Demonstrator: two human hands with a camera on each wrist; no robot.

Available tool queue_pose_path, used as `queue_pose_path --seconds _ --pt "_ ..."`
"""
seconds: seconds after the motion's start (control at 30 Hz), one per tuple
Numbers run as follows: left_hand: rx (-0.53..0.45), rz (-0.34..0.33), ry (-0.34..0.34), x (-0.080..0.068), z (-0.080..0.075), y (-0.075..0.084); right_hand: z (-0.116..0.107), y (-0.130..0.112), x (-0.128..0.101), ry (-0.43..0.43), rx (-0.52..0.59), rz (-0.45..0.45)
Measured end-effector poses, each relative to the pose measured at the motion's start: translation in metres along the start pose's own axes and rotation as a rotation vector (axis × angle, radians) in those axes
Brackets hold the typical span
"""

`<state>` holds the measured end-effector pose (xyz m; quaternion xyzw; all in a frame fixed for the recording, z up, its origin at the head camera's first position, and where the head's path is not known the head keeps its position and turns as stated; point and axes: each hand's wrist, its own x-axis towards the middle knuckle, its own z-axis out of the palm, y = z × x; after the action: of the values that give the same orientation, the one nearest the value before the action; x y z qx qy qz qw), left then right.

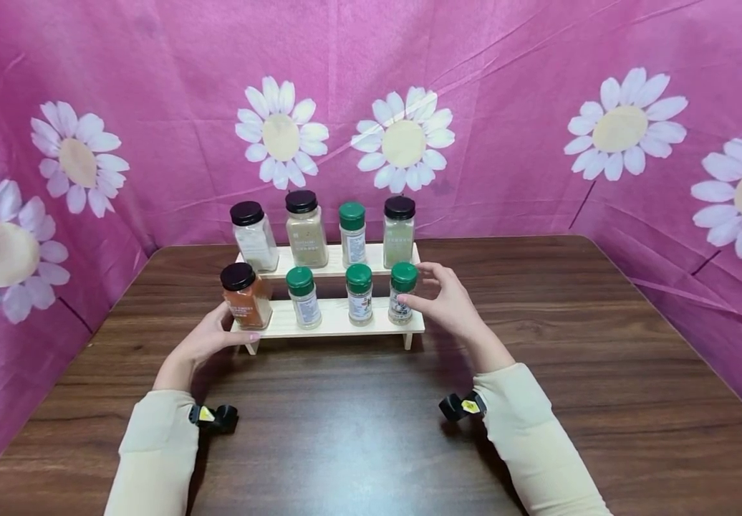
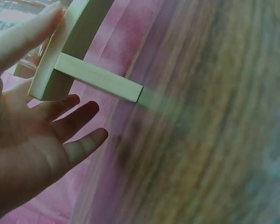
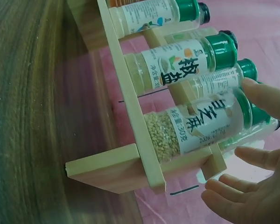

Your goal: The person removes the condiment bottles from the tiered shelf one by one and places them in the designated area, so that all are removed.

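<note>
A two-tier pale wooden rack (image 1: pixel 335 326) holds spice jars in two rows. At its left end, beside a black-capped jar of orange-red spice (image 1: pixel 246 301), is my left hand (image 1: pixel 206 337). Its thumb lies along the lower shelf's front edge; the other fingers spread loosely past the shelf end in the left wrist view. At the right end, my right hand (image 1: pixel 451 304) surrounds a green-capped sesame jar (image 3: pixel 196 128) standing on the lower shelf. The thumb is at the cap and upper jar; the other fingers are extended and apart. Whether the thumb touches is unclear.
Two more green-capped shakers (image 1: pixel 306 304) stand along the lower shelf. Behind, the upper tier carries black-capped jars (image 1: pixel 307 233) and a green-capped shaker (image 1: pixel 353 236). The rack stands on a brown wooden table (image 1: pixel 345 430) before a pink flowered cloth (image 1: pixel 506 165).
</note>
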<state>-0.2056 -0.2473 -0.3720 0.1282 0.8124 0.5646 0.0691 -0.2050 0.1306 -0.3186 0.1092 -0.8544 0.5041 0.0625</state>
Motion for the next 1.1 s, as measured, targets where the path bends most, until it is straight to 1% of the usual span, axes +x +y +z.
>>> queue_pose_path --seconds 0.17,0.33,0.5,0.67,0.87,1.1 --pt "-0.003 -0.004 0.002 0.000 0.001 -0.003 0.004 -0.001 -0.002 -0.005 -0.001 0.008" --pt "-0.007 -0.006 0.007 0.000 0.001 -0.005 0.007 -0.001 -0.002 -0.018 0.024 0.008" --pt "-0.018 -0.036 0.000 -0.001 0.000 -0.006 0.012 -0.001 -0.001 -0.024 0.047 -0.019" --pt "-0.027 -0.075 -0.006 -0.002 0.000 -0.005 0.017 0.002 -0.001 -0.013 0.135 -0.022" --pt "-0.037 -0.085 -0.005 -0.002 0.000 -0.005 0.020 0.007 -0.001 0.010 0.230 -0.018" --pt "-0.054 -0.090 0.002 -0.002 0.001 -0.006 0.024 0.010 0.000 0.044 0.272 -0.022"
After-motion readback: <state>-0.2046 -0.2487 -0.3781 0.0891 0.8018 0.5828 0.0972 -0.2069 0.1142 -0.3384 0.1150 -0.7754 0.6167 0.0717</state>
